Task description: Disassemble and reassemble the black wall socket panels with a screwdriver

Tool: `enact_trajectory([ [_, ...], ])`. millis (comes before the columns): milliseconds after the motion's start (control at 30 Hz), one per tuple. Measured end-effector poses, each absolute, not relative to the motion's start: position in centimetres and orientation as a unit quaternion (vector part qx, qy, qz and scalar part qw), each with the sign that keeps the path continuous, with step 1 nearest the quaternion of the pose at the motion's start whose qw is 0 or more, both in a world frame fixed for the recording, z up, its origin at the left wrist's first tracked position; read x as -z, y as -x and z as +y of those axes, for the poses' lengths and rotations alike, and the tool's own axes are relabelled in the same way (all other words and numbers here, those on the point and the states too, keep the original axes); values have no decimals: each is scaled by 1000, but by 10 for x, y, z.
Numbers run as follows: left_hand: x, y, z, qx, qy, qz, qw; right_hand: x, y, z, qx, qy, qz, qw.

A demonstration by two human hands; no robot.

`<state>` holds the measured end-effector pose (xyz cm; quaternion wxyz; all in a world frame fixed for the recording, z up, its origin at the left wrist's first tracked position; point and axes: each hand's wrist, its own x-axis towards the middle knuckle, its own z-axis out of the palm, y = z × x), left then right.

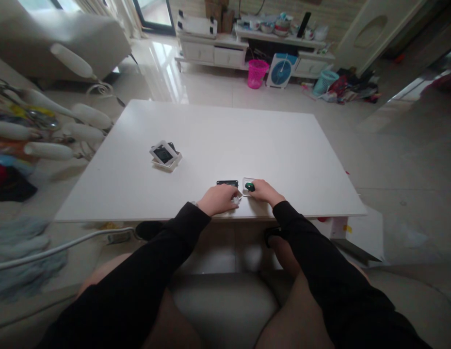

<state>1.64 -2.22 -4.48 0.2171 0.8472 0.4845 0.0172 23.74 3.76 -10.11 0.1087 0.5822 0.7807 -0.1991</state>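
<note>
1. The white worktop (283, 150) looks smooth, and both hands work close to its near edge. A loose part nudged toward the person could slide off and drop to the floor (218, 252).
2. The left hand (220, 198) has its grip pinched on a small pale piece (237, 198), mostly covered by the fingers. Squeezing off-centre could make it spring away.
3. The right hand (264, 190) has its grip closed around a dark green object (249, 186), over a white tray (243, 187). The hands are near each other, so one could knock the other's work.
4. The stack of framed panels (165, 155) stands well apart, toward the left. Its top frame lies askew, so a brushing sleeve could tip it.
5. The white tray lies just beside the left fingertips; uneven pressure from the right hand could make it skid.
6. The black panel (227, 183) lies just beyond the left hand, partly hidden; dragging knuckles might shift or scratch it.
7. The dark green object could slip and mark the tray if held loosely.
8. The small pale piece, too blurred to identify, would be easily lost if dropped.
</note>
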Motion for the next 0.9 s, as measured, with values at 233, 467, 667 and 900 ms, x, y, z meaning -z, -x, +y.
enact_trajectory([
  [233,45,-18,-19,-12,-852,478,210,95,-235,33,188,-584,780,120],
  [467,42,-12,-5,-41,-832,505,226,74,-233,34,174,-574,790,128],
  [667,43,-12,-6,-79,-832,506,214,38,-228,22,151,-550,817,88],
  [900,34,2,1,-57,-827,514,221,25,-224,-1,220,-487,845,-5],
])
